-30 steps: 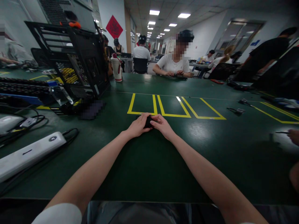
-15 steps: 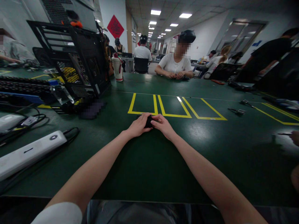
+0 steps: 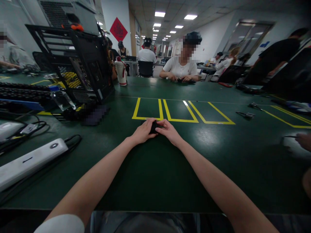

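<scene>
A small black object [image 3: 153,127] sits between my two hands, low over the green table [image 3: 155,168]; the fingers cover most of it, so its kind does not show. My left hand [image 3: 143,131] is wrapped round its left side, with the fingers over the top and the thumb along the near side. From the right, my right hand [image 3: 169,131] closes on it, thumb and fingertips against its right edge. Just beyond both hands are yellow tape outlines [image 3: 181,121] on the tabletop.
To the left stand a black open computer case [image 3: 91,68], a clear bottle [image 3: 62,98] and a white power strip [image 3: 34,161] with cables. A cup [image 3: 120,72] is farther back. A person [image 3: 181,68] sits opposite; another person's hand [image 3: 303,142] holds a thin tool at right.
My hands keep their hold on the black object with barely any movement. The whole view has shifted slightly. At right, the other person's hand has moved a little left.
</scene>
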Available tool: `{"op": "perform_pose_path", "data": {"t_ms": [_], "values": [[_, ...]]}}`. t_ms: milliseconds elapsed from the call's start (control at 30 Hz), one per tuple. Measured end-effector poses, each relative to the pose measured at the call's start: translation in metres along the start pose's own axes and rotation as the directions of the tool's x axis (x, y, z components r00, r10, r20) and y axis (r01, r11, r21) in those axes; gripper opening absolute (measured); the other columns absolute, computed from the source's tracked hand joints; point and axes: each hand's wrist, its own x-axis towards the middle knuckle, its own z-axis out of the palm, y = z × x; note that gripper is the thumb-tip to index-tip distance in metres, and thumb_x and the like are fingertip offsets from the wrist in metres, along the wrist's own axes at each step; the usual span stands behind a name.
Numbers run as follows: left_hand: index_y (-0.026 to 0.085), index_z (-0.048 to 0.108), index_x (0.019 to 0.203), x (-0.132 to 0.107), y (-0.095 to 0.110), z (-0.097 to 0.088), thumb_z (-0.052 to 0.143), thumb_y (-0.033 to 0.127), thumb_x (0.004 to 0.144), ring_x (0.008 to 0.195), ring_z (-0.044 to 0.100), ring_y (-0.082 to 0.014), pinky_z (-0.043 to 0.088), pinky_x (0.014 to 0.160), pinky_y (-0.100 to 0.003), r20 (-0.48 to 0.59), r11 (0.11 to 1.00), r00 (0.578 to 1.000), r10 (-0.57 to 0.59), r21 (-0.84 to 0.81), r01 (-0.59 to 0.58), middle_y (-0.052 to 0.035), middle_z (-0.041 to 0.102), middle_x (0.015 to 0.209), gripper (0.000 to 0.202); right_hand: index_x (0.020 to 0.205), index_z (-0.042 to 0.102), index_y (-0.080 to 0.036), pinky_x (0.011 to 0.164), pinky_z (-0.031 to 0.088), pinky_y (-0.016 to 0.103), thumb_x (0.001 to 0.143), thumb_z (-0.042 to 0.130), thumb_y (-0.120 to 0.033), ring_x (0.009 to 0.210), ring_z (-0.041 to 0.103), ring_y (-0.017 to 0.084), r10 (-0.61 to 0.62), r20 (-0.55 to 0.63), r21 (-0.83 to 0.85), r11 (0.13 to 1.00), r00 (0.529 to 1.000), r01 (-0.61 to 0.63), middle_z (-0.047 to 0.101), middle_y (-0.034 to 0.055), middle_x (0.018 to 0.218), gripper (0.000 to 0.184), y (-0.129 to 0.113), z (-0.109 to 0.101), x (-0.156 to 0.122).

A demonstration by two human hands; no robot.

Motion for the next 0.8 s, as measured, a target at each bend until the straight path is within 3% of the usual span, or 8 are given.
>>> {"op": "perform_pose_path", "data": {"t_ms": [200, 500, 667, 800], "values": [[0.020, 0.027, 0.118, 0.0004, 0.0001, -0.0002, 0.058, 0.029, 0.072, 0.109, 0.045, -0.0244, 0.044, 0.085, -0.041, -0.001, 1.000, 1.000, 0.002, 0.004, -0.002, -0.0094, 0.041, 0.118, 0.057, 0.095, 0.052, -0.023, 0.089, 0.041, 0.038, 0.068, 0.062, -0.029, 0.098, 0.052, 0.016, 0.006, -0.056, -0.058, 0.998, 0.998, -0.009, 0.055, 0.0020, 0.099, 0.030, 0.0013, 0.0028, 0.0013], [0.022, 0.026, 0.119, 0.0001, 0.0005, -0.0014, 0.057, 0.028, 0.072, 0.109, 0.045, -0.0256, 0.045, 0.084, -0.043, 0.015, 1.000, 1.000, -0.009, -0.002, 0.009, -0.0099, 0.040, 0.119, 0.057, 0.095, 0.051, -0.024, 0.088, 0.042, 0.038, 0.063, 0.067, -0.022, 0.097, 0.053, 0.016, 0.042, 0.043, 0.035, 0.998, 0.998, -0.043, 0.055, 0.0008, 0.100, 0.036, -0.0031, -0.0012, -0.0015], [0.021, 0.026, 0.119, 0.0002, 0.0001, 0.0004, 0.058, 0.030, 0.072, 0.108, 0.046, -0.0249, 0.045, 0.083, -0.042, -0.002, 1.000, 1.000, -0.006, -0.004, 0.006, -0.0100, 0.041, 0.119, 0.058, 0.089, 0.052, -0.023, 0.088, 0.041, 0.037, 0.067, 0.063, -0.029, 0.097, 0.051, 0.016, 0.017, -0.045, -0.022, 1.000, 0.999, -0.018, 0.056, 0.0008, 0.096, 0.025, -0.0029, 0.0024, -0.0008], [0.020, 0.028, 0.118, 0.0003, 0.0006, 0.0008, 0.058, 0.030, 0.072, 0.109, 0.045, -0.0248, 0.044, 0.085, -0.042, -0.011, 1.000, 1.000, -0.001, 0.002, 0.001, -0.0102, 0.042, 0.117, 0.056, 0.095, 0.052, -0.022, 0.091, 0.038, 0.037, 0.068, 0.063, -0.028, 0.099, 0.051, 0.016, 0.000, -0.060, -0.028, 1.000, 0.998, -0.001, 0.056, 0.0017, 0.098, 0.030, 0.0026, 0.0033, 0.0019]]}}
